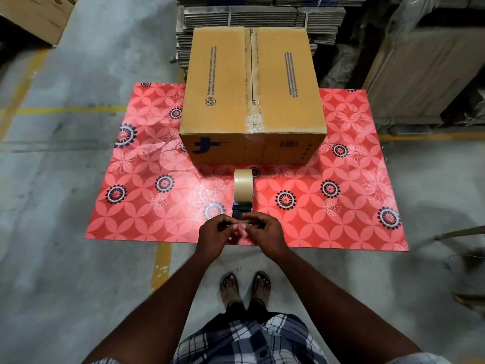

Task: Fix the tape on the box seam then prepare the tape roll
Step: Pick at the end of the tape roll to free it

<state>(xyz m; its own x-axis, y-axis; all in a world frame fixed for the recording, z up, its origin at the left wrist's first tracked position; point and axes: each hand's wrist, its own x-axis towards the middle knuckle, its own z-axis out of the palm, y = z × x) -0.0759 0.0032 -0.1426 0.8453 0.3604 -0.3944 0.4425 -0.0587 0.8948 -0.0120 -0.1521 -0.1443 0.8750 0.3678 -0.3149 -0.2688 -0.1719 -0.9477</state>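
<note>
A: Hands?
B: Left hand [214,236] and right hand [265,232] are close together over the near edge of the red floral mat [354,227]. Fingertips of both are pinched toward each other, thumbs against forefingers. They seem to hold a clear strip of tape end between them; it is too thin and glossy to be sure.

A: Tape roll?
B: Just ahead of the fingertips. The tape roll [243,185] stands on edge on the mat, seated in a dark dispenser [242,210] whose near end touches or nearly touches the hands.

A: Box?
B: Cardboard box [253,101] sits beyond the roll, farther from the hands, on the mat's far half. Flaps are closed. The seam [250,82] runs straight away from the hands along the top centre, with clear tape [254,123] wrinkled at its near end and folding over the front edge.

A: Beyond that?
B: Stacked flat cartons [262,17] behind the box. The person's sandalled feet [245,286] are below the hands, on concrete floor [65,206].
</note>
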